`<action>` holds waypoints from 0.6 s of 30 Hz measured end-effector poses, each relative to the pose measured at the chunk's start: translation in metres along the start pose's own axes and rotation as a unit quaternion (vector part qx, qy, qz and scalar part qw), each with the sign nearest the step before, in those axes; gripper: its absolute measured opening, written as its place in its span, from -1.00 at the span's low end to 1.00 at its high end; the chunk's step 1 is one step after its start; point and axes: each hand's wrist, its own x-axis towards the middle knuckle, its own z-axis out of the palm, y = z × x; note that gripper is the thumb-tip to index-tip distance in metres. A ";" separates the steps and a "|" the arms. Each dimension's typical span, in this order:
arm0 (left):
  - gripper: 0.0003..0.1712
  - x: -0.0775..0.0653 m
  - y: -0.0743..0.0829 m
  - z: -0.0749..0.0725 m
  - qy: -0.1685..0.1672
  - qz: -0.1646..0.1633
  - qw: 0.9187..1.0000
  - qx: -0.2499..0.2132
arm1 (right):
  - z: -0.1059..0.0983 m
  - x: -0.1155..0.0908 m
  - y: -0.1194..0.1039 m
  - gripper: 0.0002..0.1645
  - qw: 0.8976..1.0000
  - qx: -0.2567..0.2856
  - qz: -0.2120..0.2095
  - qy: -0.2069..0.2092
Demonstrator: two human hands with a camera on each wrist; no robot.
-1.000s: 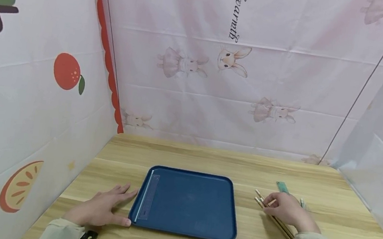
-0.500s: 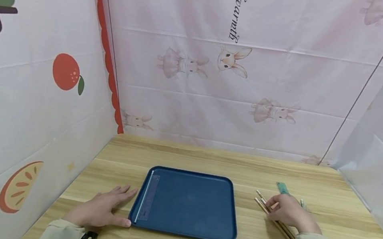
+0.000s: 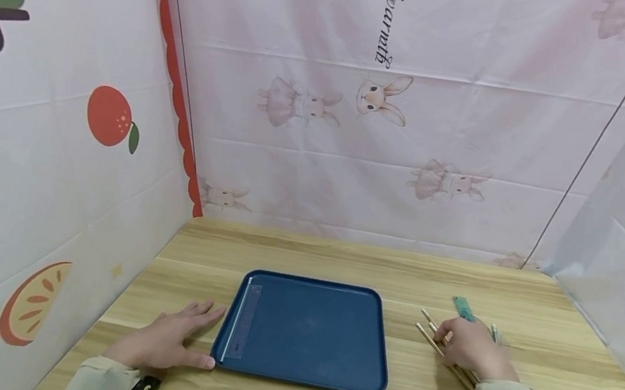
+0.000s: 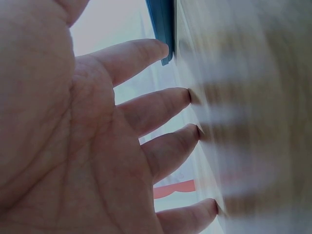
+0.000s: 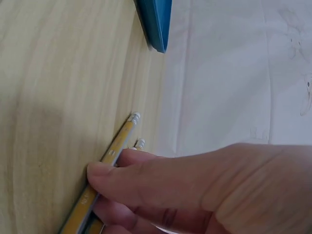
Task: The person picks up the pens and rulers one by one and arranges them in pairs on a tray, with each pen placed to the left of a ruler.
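My left hand (image 3: 169,339) rests on the table with its fingers spread, the thumb tip at the near left corner of a blue tray (image 3: 318,334). In the left wrist view the fingertips meet the tabletop. To the right of the tray, my right hand (image 3: 473,348) bends over several pencils. Its thumb and fingers pinch a yellow pencil (image 5: 119,141) with a white eraser end. The lower parts of the pencils are partly hidden by the hand. Inside the tray, a clear ruler (image 3: 243,331) lies beside a thin pale stick (image 3: 235,320) along the left side.
A green strip (image 3: 461,307), partly covered, lies just beyond the right hand. Another small pale-green end (image 3: 494,333) shows to its right. Printed cloth walls (image 3: 314,182) enclose the wooden table (image 3: 310,257) at the back and sides.
The right hand has shifted slightly and the pencil ends beneath it have spread apart. The left hand and the tray have stayed in place.
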 end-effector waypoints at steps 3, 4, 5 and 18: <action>0.21 0.000 0.000 0.000 -0.002 -0.001 1.000 0.000 | 0.000 0.000 -0.003 -0.63 1.000 -0.013 -0.003 0.008; 0.21 0.000 0.000 0.000 -0.002 -0.002 1.000 0.000 | 0.000 0.000 -0.004 -0.62 1.000 -0.016 -0.005 0.010; 0.21 -0.001 0.000 0.000 -0.002 -0.002 1.000 0.000 | 0.001 0.001 -0.004 -0.60 1.000 -0.018 -0.005 0.012; 0.20 -0.001 0.002 -0.001 -0.005 -0.007 1.000 -0.002 | 0.002 0.005 -0.003 -0.66 1.000 -0.021 0.014 0.008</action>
